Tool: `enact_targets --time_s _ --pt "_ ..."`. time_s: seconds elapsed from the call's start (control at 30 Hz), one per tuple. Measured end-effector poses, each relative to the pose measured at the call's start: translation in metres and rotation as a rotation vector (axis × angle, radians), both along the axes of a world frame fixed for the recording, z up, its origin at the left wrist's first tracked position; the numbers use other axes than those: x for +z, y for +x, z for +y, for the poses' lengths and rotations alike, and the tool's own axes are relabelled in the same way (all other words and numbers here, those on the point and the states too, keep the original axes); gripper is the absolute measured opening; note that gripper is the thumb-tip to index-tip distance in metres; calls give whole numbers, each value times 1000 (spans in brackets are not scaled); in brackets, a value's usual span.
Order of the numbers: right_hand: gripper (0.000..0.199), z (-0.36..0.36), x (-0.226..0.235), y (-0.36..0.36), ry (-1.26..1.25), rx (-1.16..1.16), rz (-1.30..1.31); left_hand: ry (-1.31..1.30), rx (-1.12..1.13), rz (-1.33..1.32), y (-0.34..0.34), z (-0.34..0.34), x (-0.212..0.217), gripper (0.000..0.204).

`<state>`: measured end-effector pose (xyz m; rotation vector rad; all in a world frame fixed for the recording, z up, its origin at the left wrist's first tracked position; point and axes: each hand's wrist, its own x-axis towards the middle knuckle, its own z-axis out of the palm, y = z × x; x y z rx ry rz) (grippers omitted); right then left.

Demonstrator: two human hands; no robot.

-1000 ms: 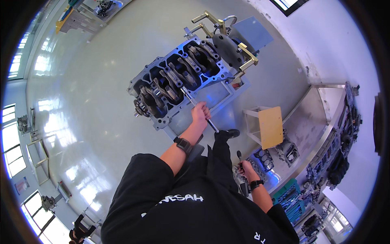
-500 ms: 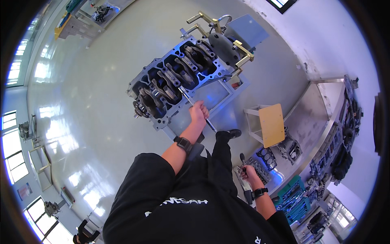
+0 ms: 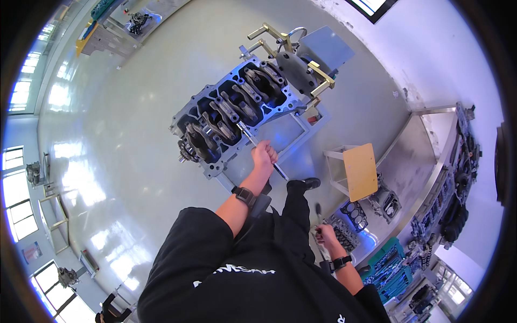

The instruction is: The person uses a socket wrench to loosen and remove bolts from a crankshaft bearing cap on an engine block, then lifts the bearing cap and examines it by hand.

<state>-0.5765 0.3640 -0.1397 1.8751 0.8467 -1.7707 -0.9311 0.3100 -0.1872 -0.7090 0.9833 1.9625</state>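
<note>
Steel wrench (image 3: 262, 149) gripped by left hand (image 3: 264, 157); right hand's (image 3: 325, 235) fingers clutch something indistinct.

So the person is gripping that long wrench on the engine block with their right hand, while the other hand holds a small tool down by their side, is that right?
Not quite: the head view shows the left hand gripping the long wrench on the engine block. The right hand is the one down by their side, holding a small tool. The rest is as you said.
</note>
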Motion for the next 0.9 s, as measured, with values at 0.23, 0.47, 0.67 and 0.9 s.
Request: enact_targets --time_s 0.23,0.47,0.67,0.9 --pt "21 18 -32 6 -6 9 -70 18 11 41 -8 10 -14 35" --pt "14 7 41 -144 -331 12 535 14 35 -1 -15 -8 -28 36" --pt "17 3 -27 70 -194 -238 -270 53 -15 39 -25 -2 -13 38" --pt "19 -15 -37 12 13 -147 -78 52 -29 37 -26 -2 -21 37"
